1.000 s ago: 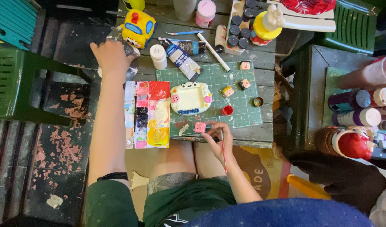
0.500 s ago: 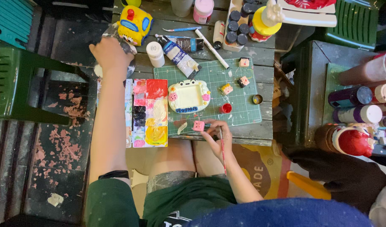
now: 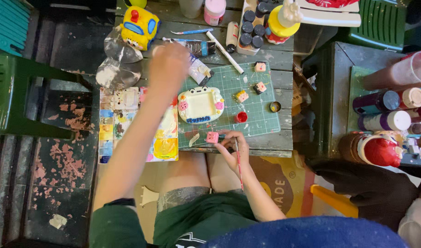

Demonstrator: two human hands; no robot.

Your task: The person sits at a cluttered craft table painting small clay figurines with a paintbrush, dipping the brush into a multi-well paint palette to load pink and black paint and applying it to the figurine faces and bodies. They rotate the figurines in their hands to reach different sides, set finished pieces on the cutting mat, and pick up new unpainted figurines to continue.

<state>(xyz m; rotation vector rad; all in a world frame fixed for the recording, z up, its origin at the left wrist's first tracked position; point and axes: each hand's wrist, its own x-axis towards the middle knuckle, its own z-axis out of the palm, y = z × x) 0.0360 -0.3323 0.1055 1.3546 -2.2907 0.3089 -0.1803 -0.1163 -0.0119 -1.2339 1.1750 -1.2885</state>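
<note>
My left hand (image 3: 169,64) is blurred and reaches over the far side of the wooden table (image 3: 284,59), covering the spot beside a paint tube (image 3: 196,47); its grip cannot be made out. My right hand (image 3: 232,148) holds a thin red-handled paintbrush (image 3: 238,161) at the table's near edge, fingertips against a small pink cube (image 3: 212,137). A white ceramic frame piece (image 3: 201,104) lies on the green cutting mat (image 3: 254,124) between both hands. A paint-stained palette (image 3: 128,124) lies under my left forearm.
Three small painted cubes (image 3: 241,96) and a red paint cap (image 3: 241,117) sit on the mat. A yellow toy bus (image 3: 139,27), dark paint pots (image 3: 252,27) and a yellow bottle (image 3: 281,20) stand at the back. Paint bottles (image 3: 384,110) fill the right side table; another person's dark-gloved hand (image 3: 366,181) is at the lower right.
My left hand has swung right from the table's far-left corner to the area by the paint tube, covering a small white bottle seen there earlier. The right hand stays at the pink cube.
</note>
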